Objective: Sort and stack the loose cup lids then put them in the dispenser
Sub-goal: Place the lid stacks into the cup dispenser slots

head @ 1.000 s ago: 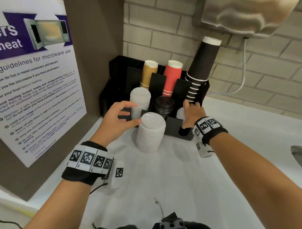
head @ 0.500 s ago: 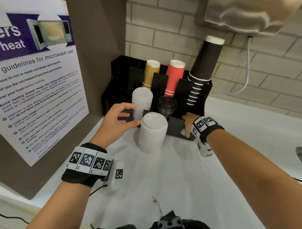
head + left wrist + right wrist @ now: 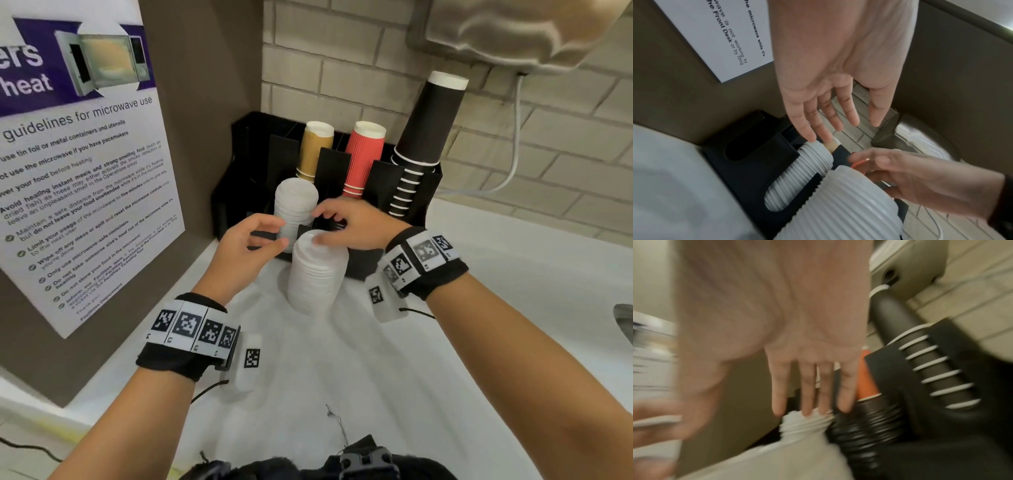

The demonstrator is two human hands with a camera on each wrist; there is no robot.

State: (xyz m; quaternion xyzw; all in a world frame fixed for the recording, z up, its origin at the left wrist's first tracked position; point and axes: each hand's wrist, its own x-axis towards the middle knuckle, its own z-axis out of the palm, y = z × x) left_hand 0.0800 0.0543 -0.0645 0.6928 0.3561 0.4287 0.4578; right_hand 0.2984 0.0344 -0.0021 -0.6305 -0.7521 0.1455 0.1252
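Note:
A tall loose stack of white lids [image 3: 317, 277] stands on the white counter in front of the black dispenser [image 3: 236, 178]. A second white lid stack [image 3: 295, 202] sits in the dispenser's front left slot [image 3: 797, 175]. My left hand [image 3: 282, 233] hovers open just left of the loose stack, with its fingers [image 3: 830, 123] straight. My right hand [image 3: 317, 228] reaches over the top of the loose stack, thumb on the top lid, holding nothing. Its fingers [image 3: 807, 395] point at the slotted white lids; that view is blurred. Black lids [image 3: 861, 426] sit in the slot beside them.
Tan cups [image 3: 315, 150], red cups [image 3: 364, 157] and a tall leaning stack of black cups [image 3: 428, 137] fill the dispenser's back row. A brown panel with a microwave poster [image 3: 78, 171] closes the left side. A brick wall lies behind; a sink edge [image 3: 623, 318] is at far right.
My right hand left the dispenser's front right corner and swung left, over the top of the loose white stack. The left hand stayed beside the stack.

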